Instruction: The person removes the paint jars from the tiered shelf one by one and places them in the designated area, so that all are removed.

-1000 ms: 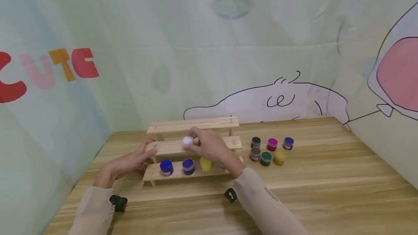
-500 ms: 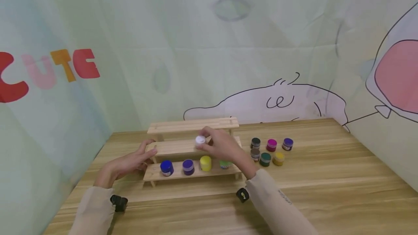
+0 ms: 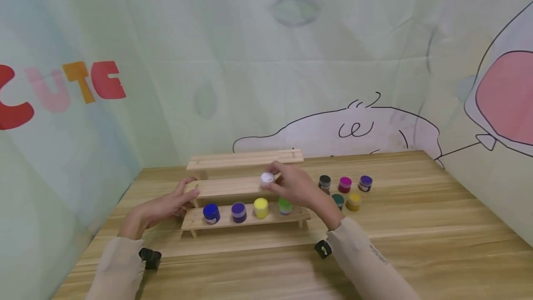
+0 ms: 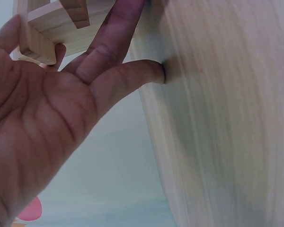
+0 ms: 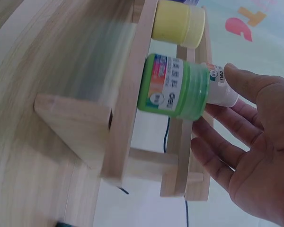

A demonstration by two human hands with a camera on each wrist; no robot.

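A white paint jar stands on the right part of the middle shelf of a three-tier wooden rack. My right hand pinches this jar between thumb and fingers; the right wrist view shows it partly hidden behind a green paint jar. At the rack's left end my left hand grips the middle shelf, thumb against the board. In the left wrist view, two lower fingers reach down to the tabletop. Blue, purple and yellow jars line the lowest shelf beside the green one.
Right of the rack, several more paint jars stand on the wooden table, among them a magenta jar and an ochre jar. The right forearm partly covers this group. A printed curtain hangs behind the table.
My right hand has moved the white jar rightward along the middle shelf, uncovering the green jar on the lowest one. The left hand keeps its place at the rack's end.
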